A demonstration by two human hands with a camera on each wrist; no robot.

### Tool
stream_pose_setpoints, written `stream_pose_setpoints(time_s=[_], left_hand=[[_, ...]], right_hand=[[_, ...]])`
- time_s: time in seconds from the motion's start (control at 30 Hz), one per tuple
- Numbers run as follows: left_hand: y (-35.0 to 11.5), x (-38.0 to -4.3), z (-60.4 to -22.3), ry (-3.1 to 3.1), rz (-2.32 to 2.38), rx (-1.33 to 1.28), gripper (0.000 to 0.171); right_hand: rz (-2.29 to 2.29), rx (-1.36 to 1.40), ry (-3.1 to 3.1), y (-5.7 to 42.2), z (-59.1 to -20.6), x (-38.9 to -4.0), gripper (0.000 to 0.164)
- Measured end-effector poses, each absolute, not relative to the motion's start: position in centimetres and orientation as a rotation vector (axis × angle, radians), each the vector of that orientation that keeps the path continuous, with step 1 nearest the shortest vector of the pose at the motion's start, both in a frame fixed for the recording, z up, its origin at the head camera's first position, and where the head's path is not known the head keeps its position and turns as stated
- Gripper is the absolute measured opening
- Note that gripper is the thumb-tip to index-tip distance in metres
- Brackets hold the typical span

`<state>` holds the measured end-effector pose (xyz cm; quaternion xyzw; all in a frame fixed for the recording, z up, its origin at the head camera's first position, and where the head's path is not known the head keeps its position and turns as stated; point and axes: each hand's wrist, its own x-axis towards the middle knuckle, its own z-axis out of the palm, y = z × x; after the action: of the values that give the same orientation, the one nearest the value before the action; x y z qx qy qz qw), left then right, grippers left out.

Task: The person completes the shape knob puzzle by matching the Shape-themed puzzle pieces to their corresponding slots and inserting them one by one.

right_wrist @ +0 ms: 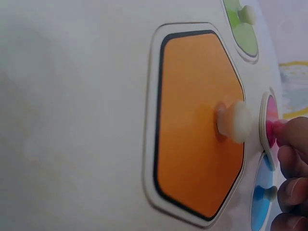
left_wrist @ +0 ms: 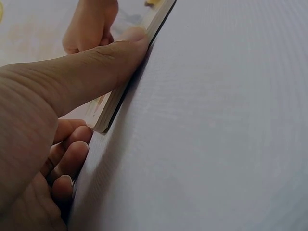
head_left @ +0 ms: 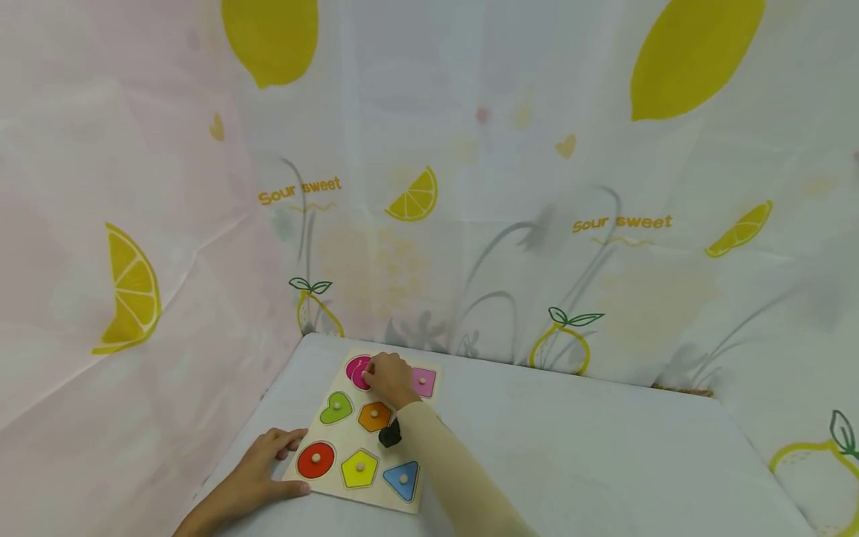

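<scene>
A wooden knobbed shape puzzle board [head_left: 322, 483] lies on the white surface. My right hand [head_left: 391, 379] reaches over its far end and pinches the knob of a magenta puzzle piece [right_wrist: 271, 120]. That piece's pale thick edge shows, and it stands out from the board, overlapping a blue piece [right_wrist: 261, 195] in the right wrist view. In the head view my right hand hides the blue one. My left hand [head_left: 258, 470] holds the board's near left corner, thumb [left_wrist: 103, 65] along the near edge and fingers [left_wrist: 72, 156] bent at the left side.
Other knobbed pieces sit in the board: green heart [head_left: 335, 408], orange hexagon [head_left: 374, 417], red circle [head_left: 315, 460], yellow pentagon [head_left: 359, 469], blue triangle [head_left: 403, 480] and pink square [head_left: 423, 382]. White cloth [head_left: 590, 455] extends right; a lemon-print curtain [head_left: 470, 149] stands behind.
</scene>
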<state>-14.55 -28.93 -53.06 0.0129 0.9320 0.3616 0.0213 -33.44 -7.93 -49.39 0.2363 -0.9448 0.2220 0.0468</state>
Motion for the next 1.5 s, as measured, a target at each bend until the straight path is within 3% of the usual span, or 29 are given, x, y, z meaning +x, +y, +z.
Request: stream_pose_setpoints(time_s=[1.5], left_hand=[[-29.1, -14.3, -53.0, 2.883, 1.144, 0.064, 0.093]], right_hand=[[0.753, 0.627, -2.828, -10.3, -49.6, -34.8, 0.012]])
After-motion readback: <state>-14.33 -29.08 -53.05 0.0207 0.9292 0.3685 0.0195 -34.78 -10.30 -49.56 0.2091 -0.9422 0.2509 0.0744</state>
